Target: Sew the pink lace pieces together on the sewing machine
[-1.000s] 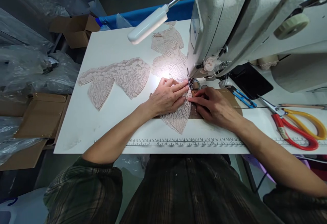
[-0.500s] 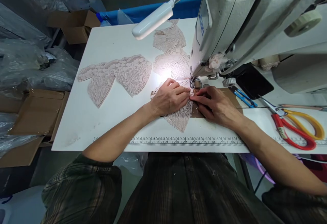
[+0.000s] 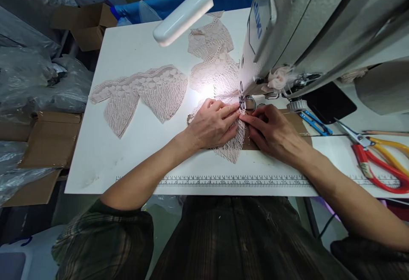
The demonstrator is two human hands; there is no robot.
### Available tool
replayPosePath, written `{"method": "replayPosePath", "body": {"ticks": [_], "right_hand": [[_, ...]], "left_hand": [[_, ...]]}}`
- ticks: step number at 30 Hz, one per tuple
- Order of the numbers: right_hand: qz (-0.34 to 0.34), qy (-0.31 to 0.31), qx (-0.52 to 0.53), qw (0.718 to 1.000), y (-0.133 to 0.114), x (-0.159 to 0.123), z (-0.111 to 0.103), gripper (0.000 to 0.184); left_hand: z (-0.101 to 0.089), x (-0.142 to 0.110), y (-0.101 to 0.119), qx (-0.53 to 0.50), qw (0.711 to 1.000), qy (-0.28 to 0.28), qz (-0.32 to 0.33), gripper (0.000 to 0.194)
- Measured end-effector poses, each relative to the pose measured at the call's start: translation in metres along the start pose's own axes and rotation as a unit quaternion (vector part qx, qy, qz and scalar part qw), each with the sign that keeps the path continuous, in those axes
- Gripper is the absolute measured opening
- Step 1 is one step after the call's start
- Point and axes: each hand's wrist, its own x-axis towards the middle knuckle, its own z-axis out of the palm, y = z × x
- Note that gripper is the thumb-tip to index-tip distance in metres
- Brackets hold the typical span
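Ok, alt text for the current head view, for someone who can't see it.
A person's left hand rests on pale lace at a sewing machine while the right hand touches the lace's edge. Another lace piece lies left, scissors right.

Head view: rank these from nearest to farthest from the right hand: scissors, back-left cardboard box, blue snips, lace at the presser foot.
From the right hand:
1. Lace: at its fingers, on its left.
2. Blue snips: just to its right.
3. Scissors: farther right.
4. Cardboard box: back left, beyond the table.
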Motion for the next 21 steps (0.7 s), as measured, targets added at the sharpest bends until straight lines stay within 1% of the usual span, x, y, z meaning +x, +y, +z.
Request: {"method": "replayPosePath", "body": {"ticks": [2, 5, 7, 12, 15, 18, 20, 21], "right_hand": [[0.001, 0.000, -0.007, 1.000, 0.002, 0.001, 0.001, 0.031], [0.015, -0.031, -0.003, 0.999, 0.005, 0.003, 0.000, 0.029], [0.021, -0.049, -0.003, 0.999, 0.004, 0.004, -0.002, 0.029], [0.019, -0.045, -0.017, 0.999, 0.002, 0.004, -0.003, 0.030], [0.016, -0.043, -0.016, 0.999, 0.004, 0.004, -0.001, 0.034], [0.016, -0.040, -0.007, 0.999, 0.006, 0.003, 0.003, 0.038], [0.021, -0.041, 0.003, 0.999, 0.006, 0.002, 0.005, 0.039], [0.023, -0.042, 0.011, 0.999, 0.006, 0.001, 0.005, 0.039]], "left_hand": [[0.000, 0.002, 0.002, 0.008, 1.000, -0.009, -0.015, 0.035], [0.000, 0.004, 0.004, 0.017, 0.999, -0.017, -0.032, 0.036], [0.002, 0.004, 0.003, 0.022, 0.999, -0.010, -0.042, 0.037], [0.008, 0.004, -0.002, -0.007, 0.998, 0.005, -0.062, 0.037], [0.008, 0.004, -0.004, -0.032, 0.997, 0.023, -0.065, 0.035], [0.008, 0.008, -0.009, -0.027, 0.994, 0.065, -0.089, 0.032], [0.011, 0.012, -0.019, -0.003, 0.990, 0.086, -0.114, 0.031], [0.014, 0.015, -0.027, 0.008, 0.989, 0.087, -0.122, 0.032]]}}
